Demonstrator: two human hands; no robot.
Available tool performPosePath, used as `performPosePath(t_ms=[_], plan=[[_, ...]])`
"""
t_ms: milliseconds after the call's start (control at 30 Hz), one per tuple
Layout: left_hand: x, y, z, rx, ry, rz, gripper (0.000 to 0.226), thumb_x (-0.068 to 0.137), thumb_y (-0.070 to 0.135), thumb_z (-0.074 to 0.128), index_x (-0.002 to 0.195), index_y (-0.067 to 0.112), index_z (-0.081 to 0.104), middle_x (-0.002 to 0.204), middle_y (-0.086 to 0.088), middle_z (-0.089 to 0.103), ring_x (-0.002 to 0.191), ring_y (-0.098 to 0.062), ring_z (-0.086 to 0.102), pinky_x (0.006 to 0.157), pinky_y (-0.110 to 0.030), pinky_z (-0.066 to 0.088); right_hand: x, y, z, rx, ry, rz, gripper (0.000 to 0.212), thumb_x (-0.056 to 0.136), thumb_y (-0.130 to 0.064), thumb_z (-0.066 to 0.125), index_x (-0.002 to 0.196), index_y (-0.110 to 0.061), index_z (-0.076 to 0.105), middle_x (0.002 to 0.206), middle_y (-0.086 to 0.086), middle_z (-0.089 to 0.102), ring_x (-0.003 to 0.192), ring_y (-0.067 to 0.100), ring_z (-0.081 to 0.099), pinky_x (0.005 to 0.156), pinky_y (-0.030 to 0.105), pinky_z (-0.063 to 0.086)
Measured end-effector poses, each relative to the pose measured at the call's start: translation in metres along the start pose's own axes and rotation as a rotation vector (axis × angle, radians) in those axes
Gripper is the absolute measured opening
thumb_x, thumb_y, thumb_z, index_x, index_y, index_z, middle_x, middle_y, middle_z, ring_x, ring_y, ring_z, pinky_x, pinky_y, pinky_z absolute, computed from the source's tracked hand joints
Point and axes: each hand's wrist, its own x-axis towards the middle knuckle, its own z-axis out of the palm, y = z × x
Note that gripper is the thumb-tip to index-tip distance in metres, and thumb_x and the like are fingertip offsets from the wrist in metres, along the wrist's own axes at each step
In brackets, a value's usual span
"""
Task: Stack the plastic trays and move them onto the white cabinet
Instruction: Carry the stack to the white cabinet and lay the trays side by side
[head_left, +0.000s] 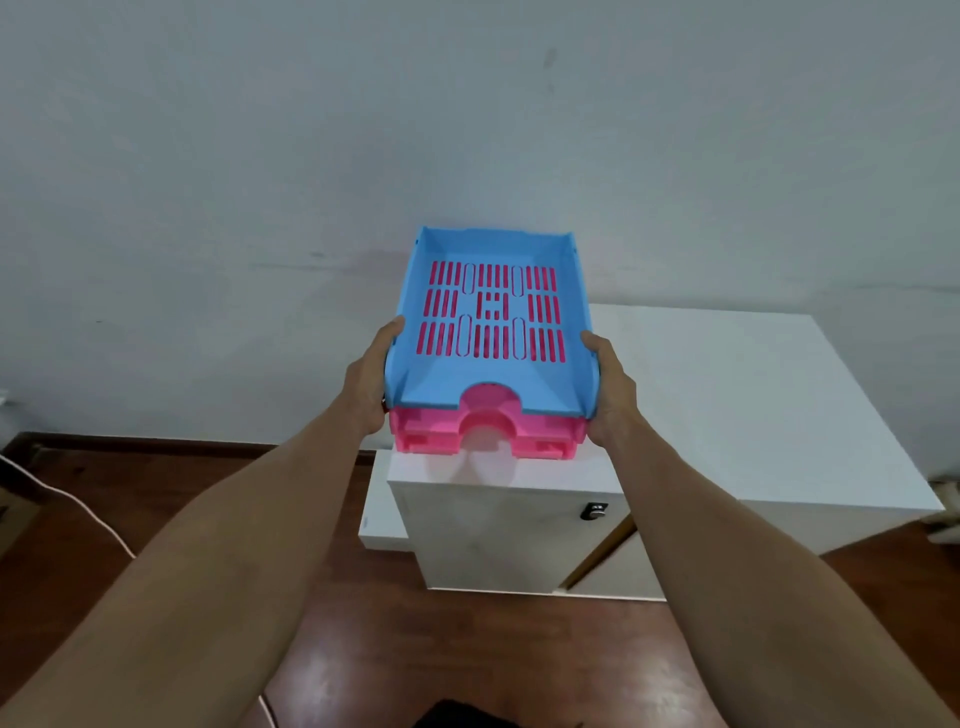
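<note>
A blue slotted plastic tray sits nested on top of a pink tray; pink shows through the blue tray's slots. My left hand grips the stack's left side and my right hand grips its right side. The stack is over the near left part of the white cabinet, its front edge at the cabinet's front edge. Whether the pink tray rests on the top or hovers just above it, I cannot tell.
A second, wider white cabinet top extends to the right and behind. A dark handle is on the cabinet's front. The grey wall stands close behind. A white cable runs over the wooden floor at the left.
</note>
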Motion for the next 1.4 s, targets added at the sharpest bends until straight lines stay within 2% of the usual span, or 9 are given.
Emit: performPosePath(t_ms=[533,767,867,967,1067,1167,1233,1333,1400], plan=[[0.024,0.014,0.01,-0.037,0.013,0.006,0.08,0.069,0.064,0.083,0.134,0.02,0.066,0.135,-0.014,0.069,0.129,-0.04,0.062,0.11,-0.06,0.047,0.033,-0.015,0.01,-0.068,0.002,-0.013,0.067,0.071,-0.054,0.084,0.126,-0.018,0.071,0.12,0.009,0.078,0.107,0.033,0.076,0.098,0.054,0.058],[0.017,0.018,0.013,-0.038,0.027,0.005,0.073,0.077,0.062,0.077,0.135,0.02,0.065,0.135,-0.014,0.069,0.117,-0.036,0.068,0.108,-0.057,0.049,0.028,-0.018,0.012,-0.095,-0.01,-0.012,0.066,0.076,-0.056,0.081,0.13,-0.019,0.07,0.122,0.008,0.077,0.114,0.034,0.073,0.104,0.055,0.055],[0.012,0.023,0.014,0.006,0.05,-0.012,0.072,0.075,0.063,0.078,0.133,0.021,0.067,0.13,-0.011,0.072,0.119,-0.036,0.069,0.106,-0.057,0.05,0.025,-0.022,0.014,-0.116,-0.012,0.001,0.057,0.085,-0.052,0.076,0.131,-0.019,0.069,0.121,0.008,0.078,0.11,0.031,0.075,0.103,0.053,0.055],[0.006,0.031,0.016,0.051,0.132,-0.03,0.069,0.072,0.06,0.083,0.125,0.019,0.071,0.119,-0.007,0.078,0.11,-0.034,0.074,0.102,-0.057,0.055,0.015,-0.032,0.017,-0.165,0.032,0.004,0.046,0.083,-0.048,0.08,0.118,-0.02,0.073,0.112,0.004,0.081,0.104,0.028,0.076,0.101,0.05,0.057],[-0.007,0.041,0.029,0.117,0.243,0.031,0.048,0.081,0.052,0.08,0.108,0.014,0.072,0.101,-0.004,0.08,0.093,-0.027,0.077,0.092,-0.047,0.061,0.004,-0.041,0.024,-0.267,0.151,-0.049,0.027,0.09,-0.04,0.076,0.091,-0.015,0.066,0.094,0.002,0.078,0.081,0.02,0.072,0.082,0.039,0.06],[-0.021,0.047,0.042,0.173,0.285,0.09,0.034,0.089,0.048,0.074,0.098,0.015,0.067,0.088,0.001,0.075,0.075,-0.018,0.074,0.069,-0.034,0.061,-0.002,-0.041,0.03,-0.354,0.238,-0.172,0.042,0.088,-0.043,0.076,0.078,-0.012,0.05,0.081,0.008,0.067,0.069,0.025,0.064,0.061,0.032,0.049],[-0.029,0.048,0.046,0.202,0.266,0.124,0.021,0.093,0.038,0.071,0.094,0.017,0.068,0.083,0.004,0.074,0.062,-0.01,0.073,0.053,-0.024,0.056,-0.006,-0.037,0.029,-0.452,0.257,-0.262,0.045,0.083,-0.05,0.073,0.082,-0.01,0.053,0.087,0.011,0.067,0.077,0.029,0.064,0.066,0.038,0.052],[-0.036,0.046,0.048,0.255,0.27,0.21,0.003,0.094,0.017,0.069,0.093,0.014,0.07,0.085,0.002,0.075,0.063,-0.007,0.073,0.05,-0.02,0.055,-0.017,-0.032,0.029,-0.575,0.274,-0.321,0.055,0.084,-0.045,0.068,0.122,-0.005,0.065,0.115,0.006,0.073,0.103,0.025,0.071,0.086,0.039,0.059],[-0.038,0.044,0.047,0.334,0.264,0.265,0.008,0.092,0.008,0.065,0.098,0.008,0.071,0.091,-0.003,0.076,0.074,-0.013,0.075,0.059,-0.024,0.059,-0.026,-0.031,0.032,-0.628,0.26,-0.361,0.043,0.09,-0.033,0.063,0.124,-0.006,0.063,0.113,0.004,0.071,0.099,0.023,0.069,0.072,0.029,0.054]])
